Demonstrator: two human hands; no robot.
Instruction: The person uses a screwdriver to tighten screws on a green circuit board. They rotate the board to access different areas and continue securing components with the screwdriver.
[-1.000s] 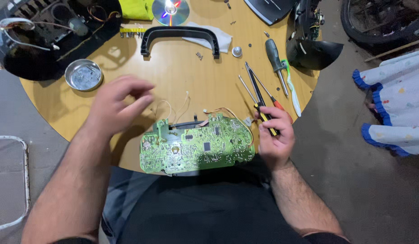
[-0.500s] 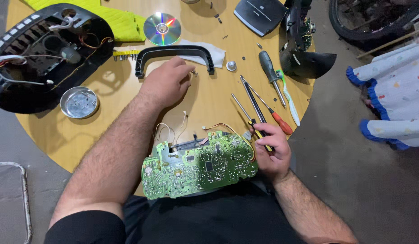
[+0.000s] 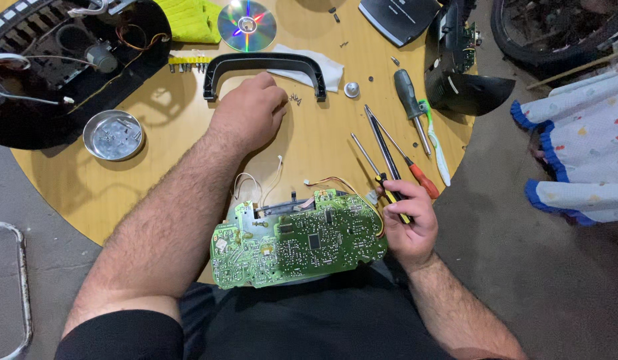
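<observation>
At the far left a bent grey metal tube stands on the floor, cut off by the frame edge. On the round wooden tabletop, the opened black plastic casing with loose wires is cropped at the top and left, so its full outline cannot be made out. Beside it sits a small round metal dish; its contents are too small to tell. Further right lie a yellow cloth, partly cut off at the top, a shiny compact disc, and a black curved plastic handle lying over a white cloth. The left hand rests knuckles up just below that handle, its grip curled downward; the fingertips are hidden, and whether they pinch anything cannot be told. A few tiny dark screws lie just beside its fingers. The green printed circuit board lies at the near tabletop edge, between both forearms and well apart from the left hand, its thin wires trailing upward. The right hand touches the board's right end, its grip pressed around a yellow-and-black-handled screwdriver. Near it lie a red-handled screwdriver, a dark-handled screwdriver and a white-and-green toothbrush. Another black casing part and a patterned white-and-blue fabric are cropped at right.
</observation>
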